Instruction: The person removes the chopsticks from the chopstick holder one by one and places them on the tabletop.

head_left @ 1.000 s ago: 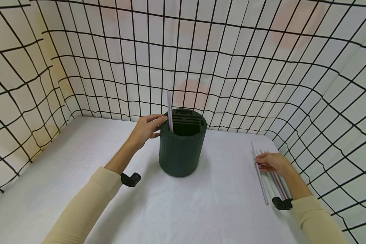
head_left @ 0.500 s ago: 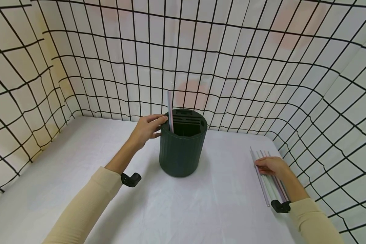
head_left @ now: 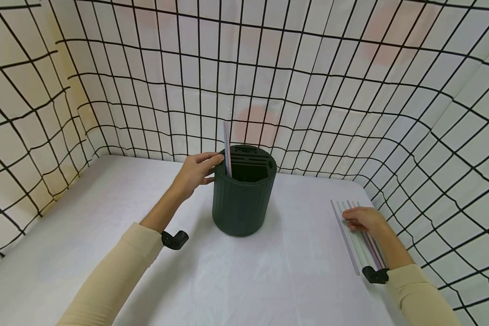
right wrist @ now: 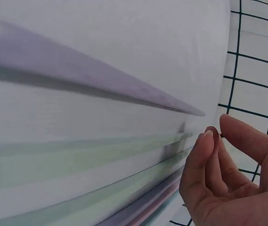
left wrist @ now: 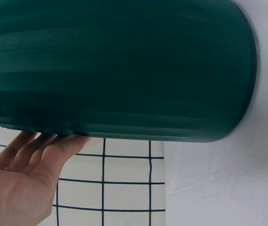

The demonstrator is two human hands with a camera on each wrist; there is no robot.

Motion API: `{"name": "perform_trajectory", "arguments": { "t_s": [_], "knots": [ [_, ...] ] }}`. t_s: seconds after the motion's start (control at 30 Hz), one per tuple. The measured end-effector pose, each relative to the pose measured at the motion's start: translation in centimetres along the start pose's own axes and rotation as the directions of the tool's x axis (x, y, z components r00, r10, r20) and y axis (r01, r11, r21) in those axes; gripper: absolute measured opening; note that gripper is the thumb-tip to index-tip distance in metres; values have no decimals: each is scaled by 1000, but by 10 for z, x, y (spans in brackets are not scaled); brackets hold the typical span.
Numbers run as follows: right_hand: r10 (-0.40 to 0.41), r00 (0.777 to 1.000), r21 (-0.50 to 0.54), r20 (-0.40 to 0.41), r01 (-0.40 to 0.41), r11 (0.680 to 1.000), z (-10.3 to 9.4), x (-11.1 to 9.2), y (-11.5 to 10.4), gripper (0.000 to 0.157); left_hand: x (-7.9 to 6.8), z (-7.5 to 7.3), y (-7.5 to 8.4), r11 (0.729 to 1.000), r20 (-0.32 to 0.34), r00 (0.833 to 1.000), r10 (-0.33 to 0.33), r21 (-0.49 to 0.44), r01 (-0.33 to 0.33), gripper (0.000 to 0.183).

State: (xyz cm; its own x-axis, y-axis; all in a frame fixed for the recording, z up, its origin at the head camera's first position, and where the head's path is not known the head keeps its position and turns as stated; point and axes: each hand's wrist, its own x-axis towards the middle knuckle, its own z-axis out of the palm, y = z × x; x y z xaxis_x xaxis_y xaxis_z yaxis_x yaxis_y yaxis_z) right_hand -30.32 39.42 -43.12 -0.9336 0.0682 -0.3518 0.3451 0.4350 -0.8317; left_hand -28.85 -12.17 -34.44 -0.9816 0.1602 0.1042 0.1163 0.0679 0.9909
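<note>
A dark green ribbed pen holder [head_left: 241, 208] stands upright on the white cloth, slots and a square opening in its top. Two pale straws [head_left: 227, 149] stick up from its left side. My left hand [head_left: 195, 174] holds the holder at its left rim, thumb at the top edge and fingers against the ribbed wall [left wrist: 124, 70]. On the right, my right hand [head_left: 364, 218] hovers over a row of green and pinkish straws [head_left: 364, 249]; its fingers are loosely bent, thumb apart, nothing between them. Left of that hand, a purple straw [right wrist: 77, 63] lies by itself.
Black wire mesh [head_left: 261, 81] rises behind the table and along both sides. The straws lie close to the right-hand mesh. White cloth [head_left: 244, 280] covers the table in front of the holder.
The purple straw, earlier at my right fingers, now lies left of them, its far end shifted left and toward me. My right hand has let go of it. The left hand stays put.
</note>
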Motion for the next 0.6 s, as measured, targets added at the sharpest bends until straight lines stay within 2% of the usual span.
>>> {"name": "perform_trajectory", "arguments": {
  "t_s": [0.13,0.27,0.43,0.6],
  "knots": [
    [-45,999,-33,-3,45,998,2,-6,-18,43,1,-1,-1,1000,-1,1000,2,4,-2,48],
    [-159,987,-101,-1,159,982,11,-19,-53,50,1,-1,-1,1000,-3,1000,-5,7,5,49],
    [-305,952,-192,2,300,934,35,-46,-114,49,0,-1,0,1000,-2,1000,-9,15,9,51],
    [-403,914,-237,36,400,886,71,-78,-173,48,-1,-1,1,1000,-2,1000,0,22,0,51]
  ]
}}
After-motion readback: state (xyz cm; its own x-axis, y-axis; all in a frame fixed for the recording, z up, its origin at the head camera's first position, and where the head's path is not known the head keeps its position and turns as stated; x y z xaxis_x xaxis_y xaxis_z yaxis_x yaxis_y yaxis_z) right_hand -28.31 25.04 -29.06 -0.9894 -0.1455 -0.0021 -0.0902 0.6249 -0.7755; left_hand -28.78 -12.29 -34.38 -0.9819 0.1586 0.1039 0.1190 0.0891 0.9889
